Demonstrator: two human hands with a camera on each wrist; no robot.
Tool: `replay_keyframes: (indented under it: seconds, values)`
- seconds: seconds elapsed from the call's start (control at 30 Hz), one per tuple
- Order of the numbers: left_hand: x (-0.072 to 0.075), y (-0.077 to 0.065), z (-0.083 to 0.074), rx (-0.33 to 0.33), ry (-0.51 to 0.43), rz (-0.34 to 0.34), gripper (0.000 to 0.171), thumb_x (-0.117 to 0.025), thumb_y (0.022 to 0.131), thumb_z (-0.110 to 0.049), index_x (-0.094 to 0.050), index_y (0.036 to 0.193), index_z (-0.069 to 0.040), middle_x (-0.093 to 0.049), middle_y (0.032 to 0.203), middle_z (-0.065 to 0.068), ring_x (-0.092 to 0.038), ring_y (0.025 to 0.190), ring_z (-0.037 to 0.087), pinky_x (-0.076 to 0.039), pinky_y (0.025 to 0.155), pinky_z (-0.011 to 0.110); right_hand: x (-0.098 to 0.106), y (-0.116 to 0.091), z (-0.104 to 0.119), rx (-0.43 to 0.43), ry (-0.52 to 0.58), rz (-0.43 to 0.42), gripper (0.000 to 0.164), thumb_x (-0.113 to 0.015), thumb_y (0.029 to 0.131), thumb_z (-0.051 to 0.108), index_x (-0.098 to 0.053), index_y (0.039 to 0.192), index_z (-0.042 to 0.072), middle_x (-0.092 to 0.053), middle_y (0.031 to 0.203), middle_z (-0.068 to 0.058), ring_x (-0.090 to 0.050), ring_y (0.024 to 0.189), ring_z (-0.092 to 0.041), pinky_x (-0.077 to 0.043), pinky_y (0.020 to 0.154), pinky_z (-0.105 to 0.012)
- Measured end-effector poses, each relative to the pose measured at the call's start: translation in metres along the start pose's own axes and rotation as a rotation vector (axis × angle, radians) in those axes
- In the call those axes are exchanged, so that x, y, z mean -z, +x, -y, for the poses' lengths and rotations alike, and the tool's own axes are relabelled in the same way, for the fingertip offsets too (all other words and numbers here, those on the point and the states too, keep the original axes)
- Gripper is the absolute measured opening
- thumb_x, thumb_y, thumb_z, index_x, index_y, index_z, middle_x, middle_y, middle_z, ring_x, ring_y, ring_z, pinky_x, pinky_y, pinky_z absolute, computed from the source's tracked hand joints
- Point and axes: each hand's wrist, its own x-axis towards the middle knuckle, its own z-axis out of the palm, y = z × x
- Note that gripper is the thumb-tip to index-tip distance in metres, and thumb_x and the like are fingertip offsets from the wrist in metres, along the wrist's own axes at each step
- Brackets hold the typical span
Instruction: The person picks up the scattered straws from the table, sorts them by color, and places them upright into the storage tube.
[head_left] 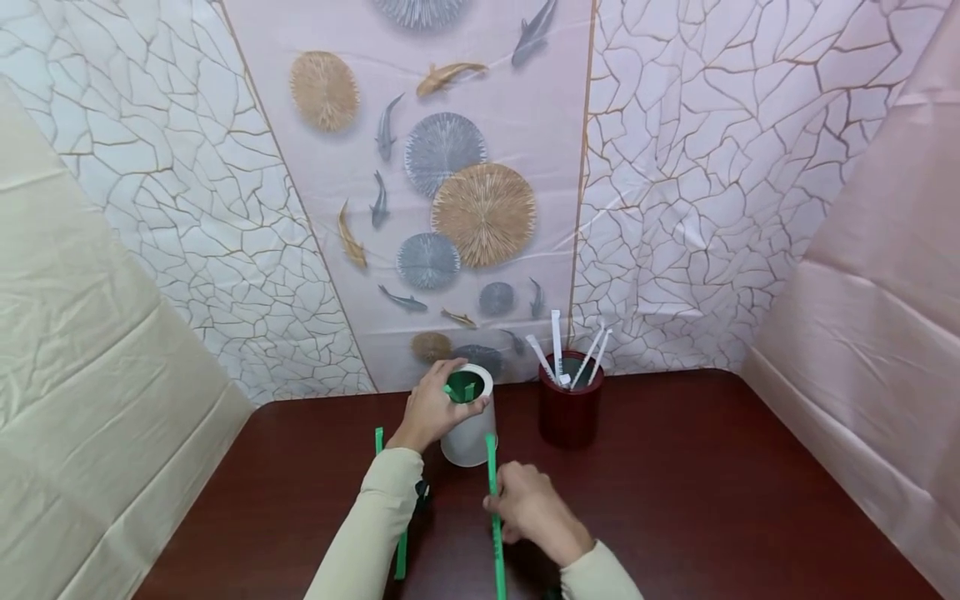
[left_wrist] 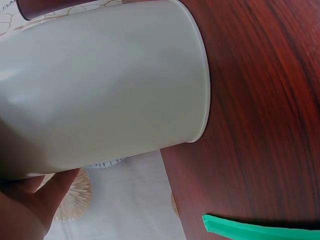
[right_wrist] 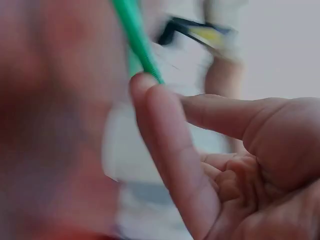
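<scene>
A white cylindrical cup point(head_left: 468, 437) stands upright on the table, with short green ends point(head_left: 469, 392) visible inside its mouth. My left hand point(head_left: 435, 408) grips the cup near its rim; the left wrist view shows the cup's side point(left_wrist: 110, 85) up close. In front of the cup, my right hand point(head_left: 536, 508) pinches a long, thin green wrapped straw point(head_left: 498, 546). Thumb and fingertips meet on that straw point(right_wrist: 135, 30) in the blurred right wrist view. Another green wrapped straw point(head_left: 401, 554) lies on the table, partly hidden by my left forearm.
Right of the white cup stands a dark red cylindrical holder point(head_left: 568, 417) with several white wrapped straws point(head_left: 557, 342) leaning in it. Behind the dark red wooden table point(head_left: 712, 500) hangs a patterned cloth point(head_left: 480, 217). Pale cloth panels rise at both sides.
</scene>
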Motion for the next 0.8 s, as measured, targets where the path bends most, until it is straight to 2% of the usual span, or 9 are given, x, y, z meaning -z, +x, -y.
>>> replay_keyframes:
  seconds: [0.13,0.27,0.4,0.5,0.57,0.63,0.7,0.73,0.8]
  values:
    - [0.001,-0.001,-0.002,0.003,0.002,-0.010,0.079,-0.080,0.084,-0.058,-0.061,0.147,-0.014,-0.061,0.141,0.009,-0.067,0.114,0.039,-0.056,0.085,0.059,0.041,-0.011,0.020,0.124,0.033,-0.135,0.011,-0.074,0.098,0.007,-0.066,0.091,0.008,-0.068,0.074,-0.005,-0.066,0.051,-0.016,-0.056,0.052,-0.031]
    - [-0.001,0.000,0.000,0.007,0.004,-0.008,0.080,-0.079,0.083,-0.058,-0.061,0.147,-0.014,-0.061,0.141,0.008,-0.067,0.115,0.038,-0.057,0.087,0.058,0.079,-0.013,0.043,0.299,0.052,-0.343,0.002,-0.072,0.101,0.010,-0.070,0.101,0.011,-0.073,0.087,-0.004,-0.069,0.058,-0.015,-0.058,0.056,-0.030]
    - [-0.005,-0.001,0.001,0.017,0.021,-0.002,0.081,-0.079,0.082,-0.061,-0.061,0.147,-0.016,-0.061,0.141,0.006,-0.066,0.118,0.035,-0.057,0.090,0.057,0.106,-0.003,0.064,0.542,0.083,-0.550,0.011,-0.070,0.102,0.010,-0.072,0.113,0.007,-0.075,0.097,-0.010,-0.075,0.073,-0.020,-0.062,0.065,-0.030]
    - [-0.006,-0.002,-0.001,0.017,0.019,-0.002,0.081,-0.079,0.082,-0.061,-0.061,0.147,-0.016,-0.061,0.142,0.005,-0.067,0.117,0.035,-0.057,0.090,0.057,0.115,0.013,0.077,0.688,0.099,-0.643,0.016,-0.068,0.103,0.010,-0.070,0.118,0.003,-0.073,0.102,-0.013,-0.077,0.084,-0.024,-0.063,0.069,-0.032]
    - [-0.007,-0.003,-0.002,0.018,0.011,-0.002,0.080,-0.079,0.082,-0.061,-0.061,0.147,-0.017,-0.061,0.142,0.005,-0.067,0.117,0.035,-0.056,0.090,0.058,0.114,0.027,0.081,0.740,0.101,-0.674,0.015,-0.068,0.104,0.009,-0.069,0.117,0.002,-0.072,0.103,-0.014,-0.077,0.087,-0.026,-0.063,0.071,-0.034]
    - [-0.008,-0.004,-0.004,0.017,0.009,-0.004,0.080,-0.079,0.082,-0.061,-0.061,0.147,-0.018,-0.061,0.142,0.005,-0.067,0.117,0.034,-0.056,0.090,0.058,0.108,0.044,0.080,0.762,0.102,-0.654,0.011,-0.067,0.104,0.006,-0.067,0.114,0.001,-0.071,0.104,-0.015,-0.077,0.089,-0.027,-0.064,0.073,-0.035]
    - [-0.007,-0.004,-0.004,0.016,0.013,-0.012,0.079,-0.079,0.082,-0.060,-0.062,0.147,-0.019,-0.062,0.141,0.005,-0.067,0.116,0.033,-0.056,0.089,0.057,0.097,0.060,0.075,0.746,0.097,-0.610,0.009,-0.068,0.103,0.004,-0.066,0.111,0.001,-0.071,0.104,-0.015,-0.077,0.090,-0.028,-0.064,0.076,-0.037]
    - [-0.006,-0.005,-0.004,0.016,0.015,-0.017,0.078,-0.079,0.082,-0.060,-0.062,0.146,-0.020,-0.062,0.141,0.005,-0.068,0.115,0.032,-0.057,0.089,0.057,0.091,0.068,0.070,0.727,0.089,-0.587,0.008,-0.069,0.102,0.003,-0.067,0.110,0.002,-0.072,0.104,-0.015,-0.077,0.091,-0.028,-0.063,0.084,-0.040]
    - [-0.005,-0.006,-0.004,0.015,0.013,-0.017,0.077,-0.079,0.082,-0.059,-0.062,0.146,-0.019,-0.062,0.141,0.006,-0.068,0.115,0.031,-0.057,0.089,0.056,0.077,0.079,0.060,0.668,0.083,-0.525,0.008,-0.070,0.101,0.003,-0.068,0.108,0.003,-0.074,0.105,-0.013,-0.077,0.095,-0.028,-0.061,0.089,-0.044]
